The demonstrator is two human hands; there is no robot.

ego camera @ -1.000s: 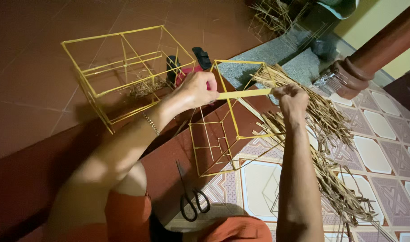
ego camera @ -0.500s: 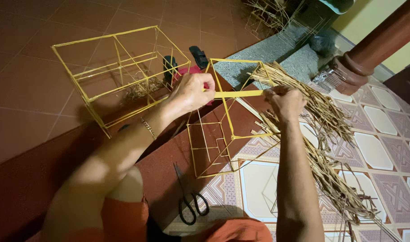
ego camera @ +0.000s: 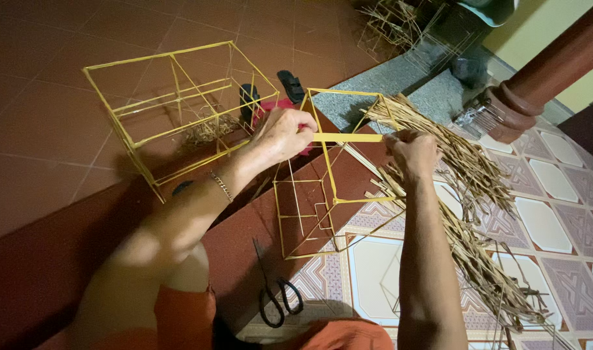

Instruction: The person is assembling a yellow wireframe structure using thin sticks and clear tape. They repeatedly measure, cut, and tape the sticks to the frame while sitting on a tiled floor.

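My left hand (ego camera: 280, 135) and my right hand (ego camera: 412, 150) each pinch one end of a flat yellow strip (ego camera: 347, 137), stretched level between them. The strip lies across the top of a yellow stick frame (ego camera: 322, 194) shaped like an open box, which stands tilted on the floor in front of me. A pile of dry straw-like strips (ego camera: 468, 214) lies under and beyond my right hand. A second, larger yellow stick frame (ego camera: 173, 110) rests on the red tiles to the left.
Black-handled scissors (ego camera: 274, 295) lie on the floor near my knees. A red and black object (ego camera: 270, 104) sits behind my left hand. A grey stone step (ego camera: 400, 84), a brown pillar base (ego camera: 523, 104) and more straw are at the back right.
Both hands have stayed on the strip, shifting only slightly; the view has moved a little and the frame sits about the same.
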